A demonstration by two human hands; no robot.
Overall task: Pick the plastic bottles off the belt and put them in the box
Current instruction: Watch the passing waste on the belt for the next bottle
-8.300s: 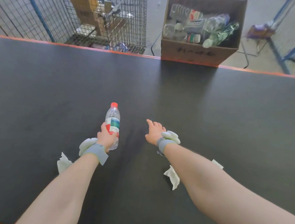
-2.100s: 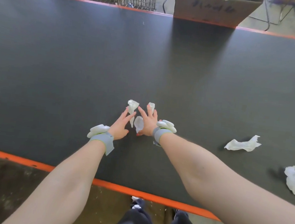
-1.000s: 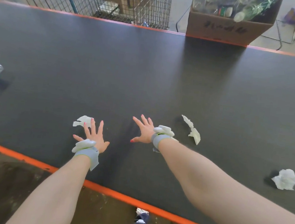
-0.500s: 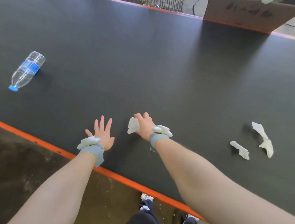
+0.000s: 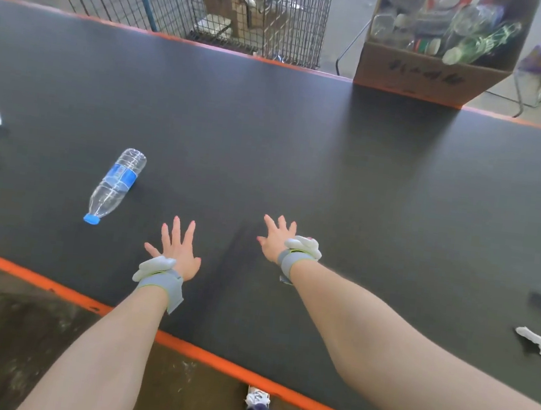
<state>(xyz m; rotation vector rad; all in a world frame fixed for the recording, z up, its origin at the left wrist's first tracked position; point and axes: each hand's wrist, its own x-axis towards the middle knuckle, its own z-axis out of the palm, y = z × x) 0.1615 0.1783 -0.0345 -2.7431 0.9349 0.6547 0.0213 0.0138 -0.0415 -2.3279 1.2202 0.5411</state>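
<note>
**belt_newbie:** One bottle (image 5: 116, 184) on the belt (image 5: 301, 161), lying flat to the left of both hands, blue cap toward the near edge, base pointing away. Which hand grabs it?

**sortguy:** left hand (image 5: 177, 252), it's nearer. Both it and the right hand (image 5: 275, 239) are empty, fingers spread. Blue label's too blurry to read, same for the scribble on the box (image 5: 425, 76) across the belt
</note>
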